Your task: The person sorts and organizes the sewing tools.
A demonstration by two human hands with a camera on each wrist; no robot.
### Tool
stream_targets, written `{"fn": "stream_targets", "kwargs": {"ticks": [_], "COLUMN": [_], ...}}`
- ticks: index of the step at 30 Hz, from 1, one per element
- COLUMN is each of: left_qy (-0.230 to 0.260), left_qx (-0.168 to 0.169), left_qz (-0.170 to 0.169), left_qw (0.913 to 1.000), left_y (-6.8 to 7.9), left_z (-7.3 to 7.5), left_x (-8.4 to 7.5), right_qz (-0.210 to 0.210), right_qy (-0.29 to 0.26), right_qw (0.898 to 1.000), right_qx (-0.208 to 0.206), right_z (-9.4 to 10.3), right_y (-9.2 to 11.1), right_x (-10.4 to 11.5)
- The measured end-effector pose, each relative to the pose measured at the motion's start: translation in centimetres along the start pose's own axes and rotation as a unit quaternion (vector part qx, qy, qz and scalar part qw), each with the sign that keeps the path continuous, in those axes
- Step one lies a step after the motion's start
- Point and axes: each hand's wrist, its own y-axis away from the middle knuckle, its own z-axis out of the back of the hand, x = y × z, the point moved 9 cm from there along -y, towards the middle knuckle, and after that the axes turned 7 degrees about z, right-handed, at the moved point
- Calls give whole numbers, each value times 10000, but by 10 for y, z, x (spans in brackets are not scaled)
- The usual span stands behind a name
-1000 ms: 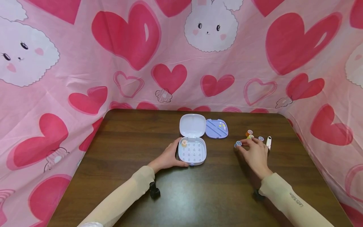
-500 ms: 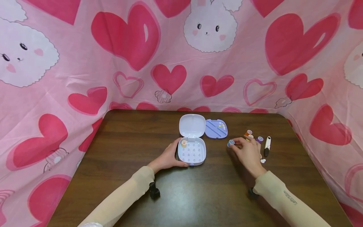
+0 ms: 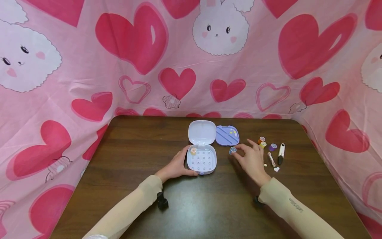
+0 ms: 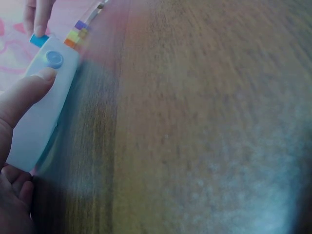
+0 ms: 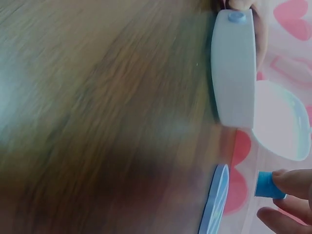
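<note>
A white sewing box (image 3: 201,171) stands with its lid raised at the middle of the table. Rows of small pegs line its inside, and a peach thread spool (image 3: 193,151) sits at the back left corner. My left hand (image 3: 176,164) grips the box's left side, its thumb at the front near the round blue button (image 4: 54,59). Between thumb and fingers, my right hand (image 3: 251,161) pinches a blue thread spool (image 5: 267,185), held to the right of the box. Just behind that spool lies a lavender tray (image 3: 223,136) with small buttons on it.
Right of my right hand are orange (image 3: 261,139), yellow (image 3: 263,145) and purple (image 3: 273,147) spools. Near them lie a white-and-black seam-ripper-like tool (image 3: 281,154), a small pale strip (image 3: 271,159) and white buttons (image 3: 276,169). A pink heart-print cloth (image 3: 179,99) hangs behind the table.
My right hand has moved left with the blue spool, away from the other spools and closer to the box. The left hand has stayed on the box.
</note>
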Motion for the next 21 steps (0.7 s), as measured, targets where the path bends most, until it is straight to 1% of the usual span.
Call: {"fn": "stream_targets", "kwargs": {"ticks": [5, 12, 21], "left_qy": [18, 13, 10], "left_qx": [17, 10, 29], "left_qz": [4, 19, -10], "left_qw": [10000, 10000, 10000], "left_y": [0, -1, 1], "left_z": [-1, 0, 1], "left_x": [1, 2, -2], "right_qz": [136, 256, 387], "right_qy": [-87, -356, -459], "right_qw": [9998, 9986, 9973], "right_qx": [111, 293, 417], "right_z": [-7, -17, -30], "right_y": [-2, -7, -14], "right_x": [12, 28, 46]}}
